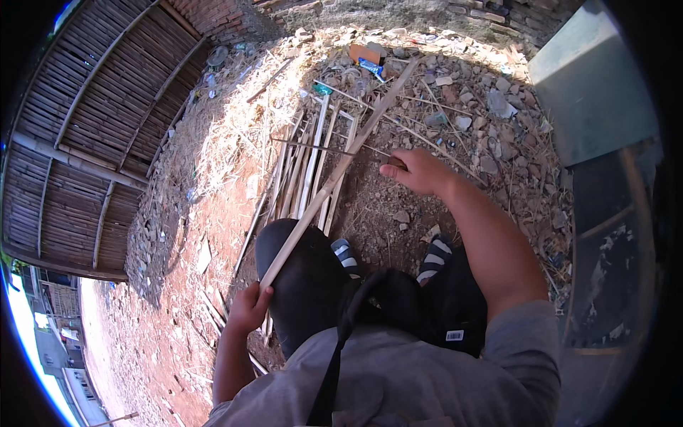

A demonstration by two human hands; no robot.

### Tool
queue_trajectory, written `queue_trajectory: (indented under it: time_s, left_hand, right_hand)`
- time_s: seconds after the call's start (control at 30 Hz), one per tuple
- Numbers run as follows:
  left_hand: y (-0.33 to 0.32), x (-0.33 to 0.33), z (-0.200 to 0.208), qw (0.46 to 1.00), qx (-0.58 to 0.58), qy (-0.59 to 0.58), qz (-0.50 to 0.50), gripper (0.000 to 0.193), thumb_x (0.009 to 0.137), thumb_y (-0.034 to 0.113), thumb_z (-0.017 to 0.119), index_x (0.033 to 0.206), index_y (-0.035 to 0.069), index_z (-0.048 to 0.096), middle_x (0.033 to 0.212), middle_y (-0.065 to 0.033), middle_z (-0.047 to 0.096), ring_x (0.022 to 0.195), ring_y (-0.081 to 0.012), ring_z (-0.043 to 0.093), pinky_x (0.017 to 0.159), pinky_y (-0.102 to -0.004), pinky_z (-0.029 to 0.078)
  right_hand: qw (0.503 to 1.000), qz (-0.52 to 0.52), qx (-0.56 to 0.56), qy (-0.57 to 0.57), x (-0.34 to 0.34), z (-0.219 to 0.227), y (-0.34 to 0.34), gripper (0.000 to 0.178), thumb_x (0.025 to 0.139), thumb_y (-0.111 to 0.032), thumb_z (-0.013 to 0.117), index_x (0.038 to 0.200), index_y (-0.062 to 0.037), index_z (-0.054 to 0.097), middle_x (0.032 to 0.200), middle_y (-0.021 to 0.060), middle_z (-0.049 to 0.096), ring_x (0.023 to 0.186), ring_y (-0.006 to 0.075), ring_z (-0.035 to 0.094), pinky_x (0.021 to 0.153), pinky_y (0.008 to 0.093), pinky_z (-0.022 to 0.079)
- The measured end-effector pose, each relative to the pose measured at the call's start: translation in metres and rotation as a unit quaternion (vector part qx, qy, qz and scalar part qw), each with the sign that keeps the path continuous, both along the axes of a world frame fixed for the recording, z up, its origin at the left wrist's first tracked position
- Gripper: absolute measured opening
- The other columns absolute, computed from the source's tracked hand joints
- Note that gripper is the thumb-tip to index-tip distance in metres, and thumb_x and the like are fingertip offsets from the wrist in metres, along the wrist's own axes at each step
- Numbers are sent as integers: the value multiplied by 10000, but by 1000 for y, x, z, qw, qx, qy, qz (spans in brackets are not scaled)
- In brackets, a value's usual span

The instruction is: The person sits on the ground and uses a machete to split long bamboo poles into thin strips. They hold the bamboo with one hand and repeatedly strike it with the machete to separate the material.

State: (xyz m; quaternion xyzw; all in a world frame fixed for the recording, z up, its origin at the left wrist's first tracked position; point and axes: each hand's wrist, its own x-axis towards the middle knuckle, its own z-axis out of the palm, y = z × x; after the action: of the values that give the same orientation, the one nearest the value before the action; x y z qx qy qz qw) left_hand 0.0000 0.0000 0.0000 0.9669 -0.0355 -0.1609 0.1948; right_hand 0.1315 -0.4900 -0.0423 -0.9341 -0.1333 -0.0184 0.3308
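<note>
Head view: hands apart, both busy, one long strip (324,194) between them.
Left hand (249,307): fingers wrapped around the strip's near end, beside the left knee (306,260).
Right hand (420,173): closed on the handle of a thin blade (313,146).
Strip: slanting over that knee and up toward the rubble (509,149).
Blade: crossing the strip around its middle; whether it bites or just lies there, I can't tell.
Strip progress: mid-job, I'd judge; strip gripped and blade lined up, that much is done.
Strip remainder: it runs in one unbroken length, no cut showing, so the blade's work looks largely left.
Pile (309,178): several strips beyond the knee, overlapping too much for a firm count.
Tally: two hands, one blade, one held strip, two sandals (345,256), one blue wrapper (371,68).
</note>
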Motion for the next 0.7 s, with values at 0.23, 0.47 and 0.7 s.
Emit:
queue_trajectory:
  time_s: [0.23,0.47,0.7]
  left_hand:
    - [11,-12,17,956,-208,185,93,445,1052,411,508,882,8,585,685,20,526,644,-93,475,576,-301,399]
    - [19,-30,8,984,-150,90,20,454,1007,428,599,828,12,561,661,-32,546,615,-184,519,585,-371,428]
    - [-8,-50,-6,991,77,-108,-11,418,931,373,678,800,19,500,644,-218,583,639,-453,615,582,-519,452]
  right_hand:
    - [999,31,-23,-21,-17,38,25,579,954,-614,553,890,-43,618,716,183,628,710,406,638,660,493,483]
    - [998,-34,51,12,-2,11,-5,569,947,-606,575,908,-42,638,736,194,644,705,401,641,647,478,485]
    - [994,76,-82,8,-22,51,33,562,952,-607,559,870,-52,569,724,175,631,734,413,642,651,496,484]
